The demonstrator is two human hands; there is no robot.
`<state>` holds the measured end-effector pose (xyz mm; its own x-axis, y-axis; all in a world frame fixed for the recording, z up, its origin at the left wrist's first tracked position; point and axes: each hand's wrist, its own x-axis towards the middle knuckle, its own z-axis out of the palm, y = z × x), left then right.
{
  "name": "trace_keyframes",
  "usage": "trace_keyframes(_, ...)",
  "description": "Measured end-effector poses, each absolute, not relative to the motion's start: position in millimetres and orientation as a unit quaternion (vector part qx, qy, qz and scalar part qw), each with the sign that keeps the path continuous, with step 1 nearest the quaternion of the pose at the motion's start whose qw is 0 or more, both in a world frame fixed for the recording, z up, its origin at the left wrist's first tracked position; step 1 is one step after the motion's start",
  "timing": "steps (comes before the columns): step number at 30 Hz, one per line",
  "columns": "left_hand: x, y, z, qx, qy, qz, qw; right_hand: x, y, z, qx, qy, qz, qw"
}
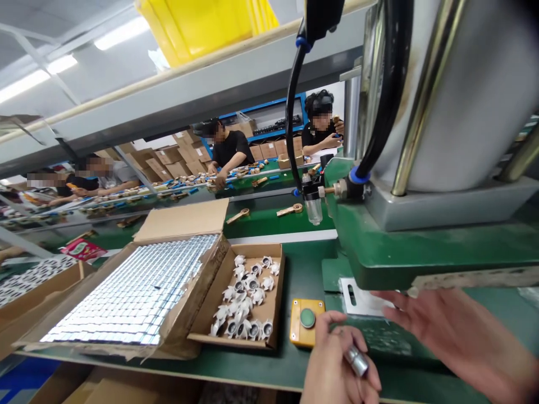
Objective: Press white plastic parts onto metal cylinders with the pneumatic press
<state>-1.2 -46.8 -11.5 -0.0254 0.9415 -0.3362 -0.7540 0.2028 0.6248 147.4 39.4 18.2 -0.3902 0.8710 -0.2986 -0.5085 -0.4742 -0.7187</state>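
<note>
My left hand (pixel 334 362) is closed around a small shiny metal cylinder (pixel 357 361), whose end sticks out between the fingers. Just beyond that hand is a yellow control box (pixel 297 331) with a green push button (pixel 307 318). My right hand (pixel 450 331) reaches in from the right, fingers stretched out beneath the green press head (pixel 421 247). Its fingertips are at a white slotted plate (pixel 351 297) on the press base. I cannot tell whether they touch it. Motion blurs this hand a little, and no object shows in it.
Left of the button, a shallow carton (pixel 278 314) holds several white finned parts (pixel 242 306). Beside it stands a larger carton (pixel 206 280) with rows of shiny metal pieces (pixel 130 292). Black air hoses (pixel 290 106) hang by the press. Co-workers (pixel 231 148) sit across the line.
</note>
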Motion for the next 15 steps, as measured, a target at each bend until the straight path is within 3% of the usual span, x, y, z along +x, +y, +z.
trace_keyframes(7,-12.2,-56.1,-12.7,0.266,0.451,0.555,0.647,102.9,55.3,47.3,-0.237,-0.181,0.824,0.481)
trace_keyframes(12,-21.6,-60.2,4.1,0.231,0.483,0.546,0.644,130.4,22.3,30.0,-0.321,-0.146,0.881,0.315)
trace_keyframes(15,-21.0,-51.8,13.9,0.186,0.502,0.57,0.624,170.3,-4.5,23.5,-0.318,-0.281,0.868,0.257)
